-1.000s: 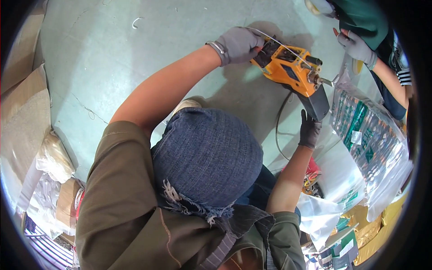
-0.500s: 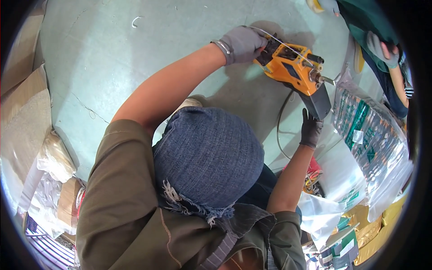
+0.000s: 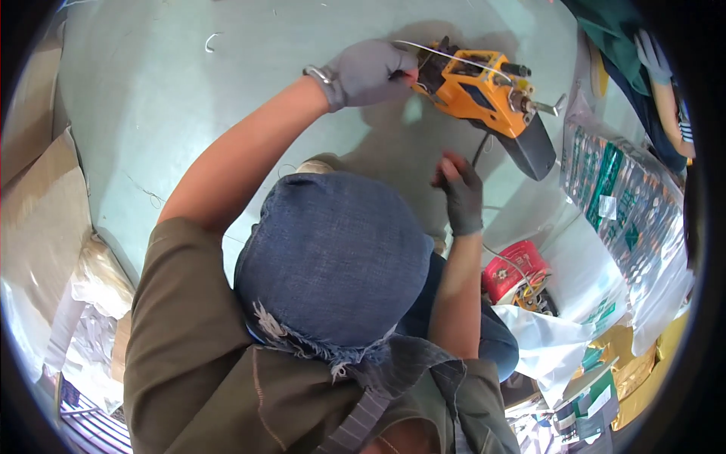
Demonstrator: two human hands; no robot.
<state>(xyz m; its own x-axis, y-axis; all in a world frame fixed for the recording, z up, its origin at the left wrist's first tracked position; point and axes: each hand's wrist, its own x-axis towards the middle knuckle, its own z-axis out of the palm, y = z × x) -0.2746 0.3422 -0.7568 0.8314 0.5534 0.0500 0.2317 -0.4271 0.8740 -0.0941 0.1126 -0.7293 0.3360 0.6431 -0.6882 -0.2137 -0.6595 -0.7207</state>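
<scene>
An orange and black portable bag sewing machine (image 3: 480, 94) is at the upper right, above the green-grey floor. A white thread or thin cord (image 3: 461, 60) runs over its top toward my left hand. My left hand (image 3: 370, 73), in a grey glove with bare fingertips, is closed at the machine's black left end. What its fingertips pinch is hidden. My right hand (image 3: 460, 193), also gloved, is apart from the machine, below its black housing (image 3: 525, 149). The fingers are partly curled and blurred. A dark cable passes behind this hand.
A red container (image 3: 514, 266) with metal parts beside it is right of my right forearm. Plastic-wrapped goods (image 3: 620, 200) lie farther right. Another person's gloved hand (image 3: 654, 57) shows at upper right. Cardboard (image 3: 45, 200) stands at left. Rounded blue denim (image 3: 336, 257) covers the middle.
My right hand has left the machine's black housing and moved left. My left hand has shifted left along the machine's end. The machine sits slightly higher in view. The red container shows more fully.
</scene>
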